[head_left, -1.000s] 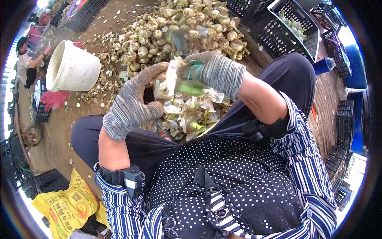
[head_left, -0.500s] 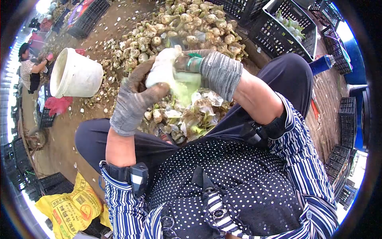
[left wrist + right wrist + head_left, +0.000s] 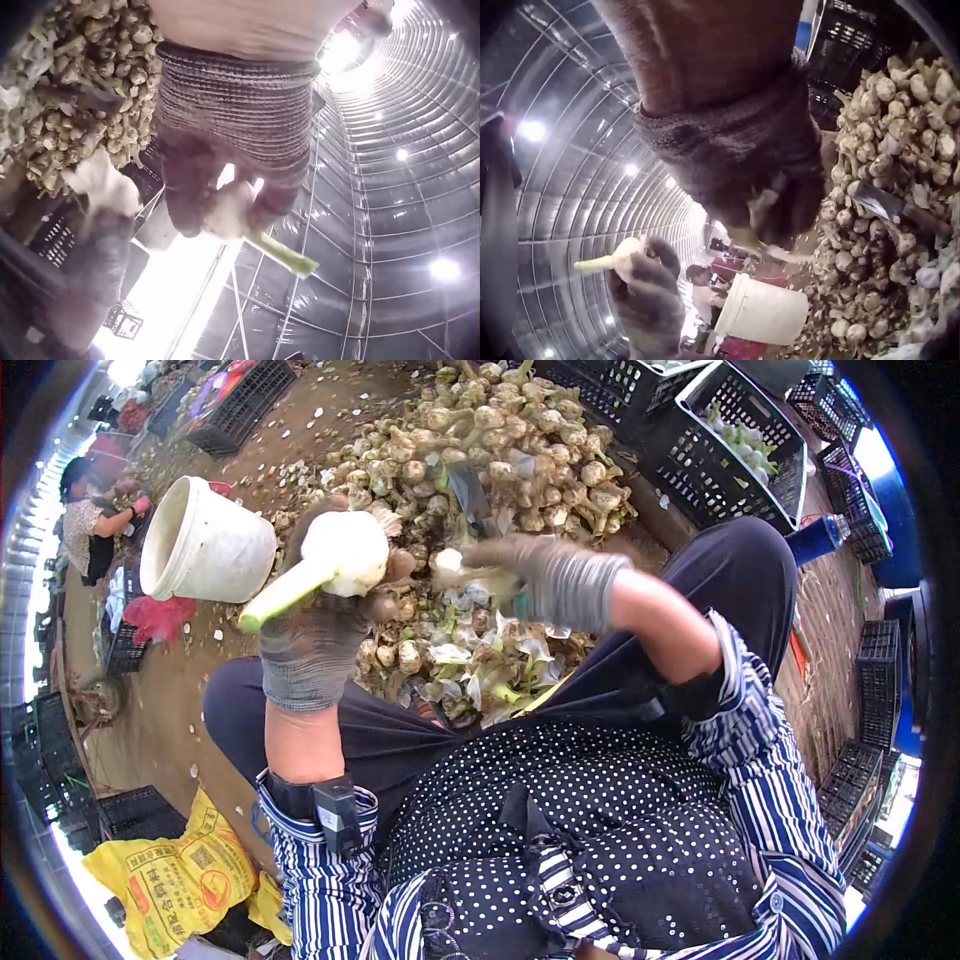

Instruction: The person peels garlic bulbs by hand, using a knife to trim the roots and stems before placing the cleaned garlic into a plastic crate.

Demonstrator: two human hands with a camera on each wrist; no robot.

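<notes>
My gloved left hand [image 3: 315, 660] grips a smooth white garlic bulb [image 3: 345, 550], its cut green stem [image 3: 285, 592] pointing toward the lower left in the head view. In the left wrist view the fingers wrap the bulb [image 3: 229, 214] and the stem [image 3: 285, 256] juts out past them. My gloved right hand [image 3: 550, 580], blurred by motion, is apart from the bulb on its right side. Pale garlic skin [image 3: 101, 184] shows at the right fingertips in the left wrist view. Part of that skin [image 3: 763, 206] is hidden by the dark glove in the right wrist view.
A large heap of unpeeled garlic [image 3: 500, 440] lies ahead, with a knife [image 3: 877, 201] on it. Loose skins [image 3: 490, 660] lie between my legs. A white bucket [image 3: 215, 550] stands at left, black crates [image 3: 735, 445] at right. Another person [image 3: 90, 525] sits far left.
Earlier both hands were together at the bulb. My right hand has since pulled away to the right, and my left hand has turned the bare bulb so its stem points left.
</notes>
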